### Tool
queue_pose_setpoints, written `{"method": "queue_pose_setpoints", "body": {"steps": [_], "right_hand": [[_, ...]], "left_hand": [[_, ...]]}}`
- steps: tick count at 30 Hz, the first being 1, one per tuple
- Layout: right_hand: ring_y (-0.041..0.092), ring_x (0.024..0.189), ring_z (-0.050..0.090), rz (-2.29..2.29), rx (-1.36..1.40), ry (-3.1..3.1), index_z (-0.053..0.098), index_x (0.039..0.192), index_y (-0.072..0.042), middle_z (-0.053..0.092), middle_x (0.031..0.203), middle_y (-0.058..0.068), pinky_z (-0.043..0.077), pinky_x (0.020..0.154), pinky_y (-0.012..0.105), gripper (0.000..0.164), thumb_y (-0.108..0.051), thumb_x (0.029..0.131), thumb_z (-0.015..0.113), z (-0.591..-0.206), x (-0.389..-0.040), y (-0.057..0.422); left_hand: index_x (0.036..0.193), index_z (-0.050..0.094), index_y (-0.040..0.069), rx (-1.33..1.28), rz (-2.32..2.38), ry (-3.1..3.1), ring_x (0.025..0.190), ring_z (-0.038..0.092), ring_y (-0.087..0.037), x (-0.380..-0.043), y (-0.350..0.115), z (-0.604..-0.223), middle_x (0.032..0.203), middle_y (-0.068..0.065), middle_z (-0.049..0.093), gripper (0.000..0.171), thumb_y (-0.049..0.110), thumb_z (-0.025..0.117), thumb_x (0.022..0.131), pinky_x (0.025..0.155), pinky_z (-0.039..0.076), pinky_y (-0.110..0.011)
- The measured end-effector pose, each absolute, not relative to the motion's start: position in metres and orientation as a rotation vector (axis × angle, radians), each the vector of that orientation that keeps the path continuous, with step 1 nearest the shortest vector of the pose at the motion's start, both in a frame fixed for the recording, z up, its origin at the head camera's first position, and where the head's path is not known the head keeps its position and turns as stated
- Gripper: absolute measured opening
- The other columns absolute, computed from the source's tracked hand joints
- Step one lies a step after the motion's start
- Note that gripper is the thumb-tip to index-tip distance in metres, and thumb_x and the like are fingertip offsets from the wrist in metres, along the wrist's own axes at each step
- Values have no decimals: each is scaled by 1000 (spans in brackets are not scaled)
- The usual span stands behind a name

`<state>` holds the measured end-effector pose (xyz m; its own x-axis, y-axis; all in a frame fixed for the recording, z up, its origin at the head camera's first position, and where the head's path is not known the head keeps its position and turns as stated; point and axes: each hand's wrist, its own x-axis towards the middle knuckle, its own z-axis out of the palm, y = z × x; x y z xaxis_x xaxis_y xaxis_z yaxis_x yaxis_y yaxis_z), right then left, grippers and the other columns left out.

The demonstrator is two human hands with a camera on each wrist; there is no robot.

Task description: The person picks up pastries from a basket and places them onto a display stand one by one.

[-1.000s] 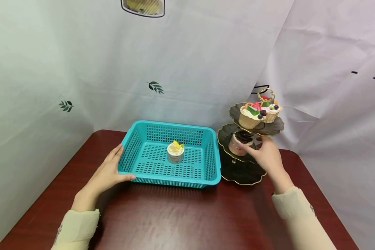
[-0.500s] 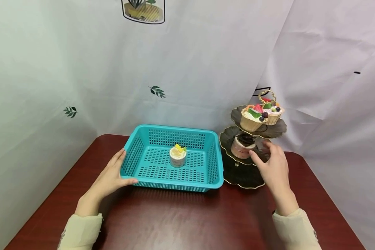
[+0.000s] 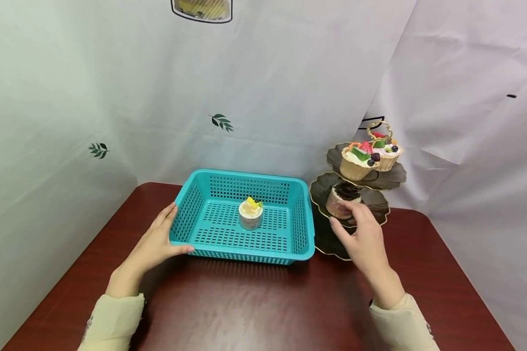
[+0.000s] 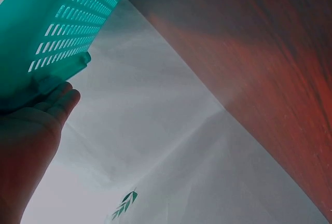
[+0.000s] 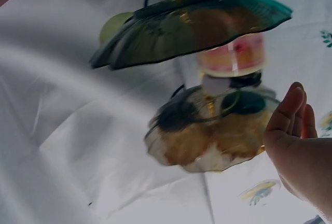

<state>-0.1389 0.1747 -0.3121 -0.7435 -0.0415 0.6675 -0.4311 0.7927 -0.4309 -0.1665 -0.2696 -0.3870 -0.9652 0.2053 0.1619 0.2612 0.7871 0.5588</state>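
Note:
My left hand [image 3: 153, 243] rests on the left end of a turquoise plastic basket [image 3: 246, 253], fingers straight along the side and thumb at the front rim. In the left wrist view its fingertips [image 4: 70, 99] lie against the basket's rim. Inside the basket stands a small dessert cup [image 3: 250, 220] with cream and yellow fruit. My right hand [image 3: 363, 241], fingers loosely bent and holding nothing, overlaps a pink-layered dessert cup [image 3: 333, 203] with a dark topping. That cup sits on the middle tier of a dark, gold-edged dessert stand [image 3: 375, 199]. In the right wrist view a gap separates hand and cup.
Two fruit-topped tarts [image 3: 354, 170] stand on the top tier, close above my right hand. A gold ring handle [image 3: 379, 130] rises from it. The stand is right beside the basket on a dark red table [image 3: 246, 307], with a white cloth [image 3: 263, 87] hanging behind.
My right hand first drew back to the right from the dark-topped dessert cup, then shifted left in front of it. The cup stays on its tier. My left hand keeps its place on the basket.

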Motion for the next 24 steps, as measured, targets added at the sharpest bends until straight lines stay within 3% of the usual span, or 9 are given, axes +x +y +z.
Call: {"method": "queue_pose_setpoints", "body": {"steps": [8, 24], "right_hand": [[22, 96, 61, 782, 445, -2423, 63, 118, -3, 64, 107, 10, 52, 78, 40, 41, -17, 82, 75, -316, -145, 155], [22, 92, 61, 837, 577, -2549, 61, 121, -4, 64, 106, 12, 53, 74, 40, 41, -21, 86, 71, -325, -161, 132]], "left_hand": [[152, 11, -5, -372, -929, -2881, 140, 22, -47, -168, -269, -385, 160, -21, 11, 121, 48, 82, 70, 101, 35, -68], [152, 12, -5, -370, -931, -2883, 139, 24, -47, -167, -268, -384, 159, -22, 12, 121, 47, 83, 69, 101, 36, -68]]}}
